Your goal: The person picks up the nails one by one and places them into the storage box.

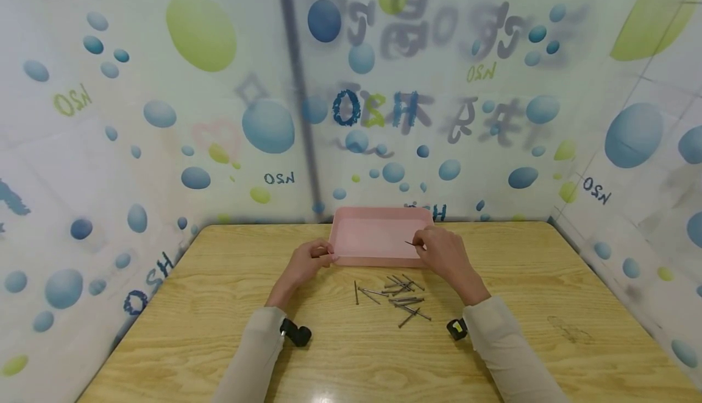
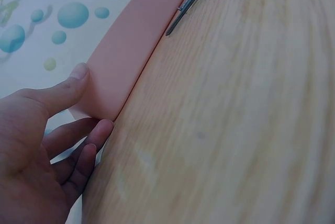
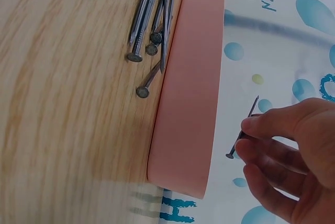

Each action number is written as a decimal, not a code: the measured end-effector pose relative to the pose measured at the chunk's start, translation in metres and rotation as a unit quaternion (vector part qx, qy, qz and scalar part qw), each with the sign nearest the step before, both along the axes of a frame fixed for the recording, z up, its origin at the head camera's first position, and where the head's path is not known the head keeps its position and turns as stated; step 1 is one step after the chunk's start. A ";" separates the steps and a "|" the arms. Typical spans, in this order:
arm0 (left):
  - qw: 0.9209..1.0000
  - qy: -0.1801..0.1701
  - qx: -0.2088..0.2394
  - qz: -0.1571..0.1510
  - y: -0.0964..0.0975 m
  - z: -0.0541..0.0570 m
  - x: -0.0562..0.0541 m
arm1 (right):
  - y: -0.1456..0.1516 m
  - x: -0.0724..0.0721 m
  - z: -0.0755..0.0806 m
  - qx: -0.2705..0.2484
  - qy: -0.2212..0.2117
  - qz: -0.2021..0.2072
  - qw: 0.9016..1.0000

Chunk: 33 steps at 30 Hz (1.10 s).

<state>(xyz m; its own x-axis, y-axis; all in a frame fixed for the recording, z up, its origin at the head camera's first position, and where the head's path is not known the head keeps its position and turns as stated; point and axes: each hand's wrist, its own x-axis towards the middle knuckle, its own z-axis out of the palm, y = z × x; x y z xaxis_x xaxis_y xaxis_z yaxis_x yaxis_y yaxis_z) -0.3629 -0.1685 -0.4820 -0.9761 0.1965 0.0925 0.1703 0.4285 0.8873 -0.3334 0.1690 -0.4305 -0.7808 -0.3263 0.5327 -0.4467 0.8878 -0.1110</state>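
Note:
A shallow pink tray [image 1: 378, 262] stands at the far side of the wooden table. At its front left corner my left hand [image 1: 304, 263] holds the tray, the thumb [image 2: 78, 73] on the wall and the curled fingers beside the corner. My right hand [image 1: 443, 253] is over the tray's right end, pinching a single steel nail [image 3: 254, 108] between thumb and fingertips. In the right wrist view the nail's flat head points down and its tip up. Several loose nails [image 1: 404, 300] lie crisscrossed on the table in front of the tray.
The wooden table [image 1: 219, 342] reaches back to a printed curtain [image 1: 263, 74] with blue and green dots, which also hangs at both sides. One nail [image 1: 356, 293] lies near the left end of the scattered group.

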 end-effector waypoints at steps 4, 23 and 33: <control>1.000 -0.002 -0.001 -0.001 0.000 0.000 0.000 | 0.001 0.000 0.000 -0.001 0.005 0.002 1.000; 1.000 -0.001 -0.005 0.000 0.001 0.000 0.000 | -0.001 0.003 0.002 0.013 -0.044 0.002 0.999; 1.000 -0.002 -0.002 0.003 0.000 -0.001 -0.001 | 0.000 0.008 0.012 0.042 -0.149 0.030 0.988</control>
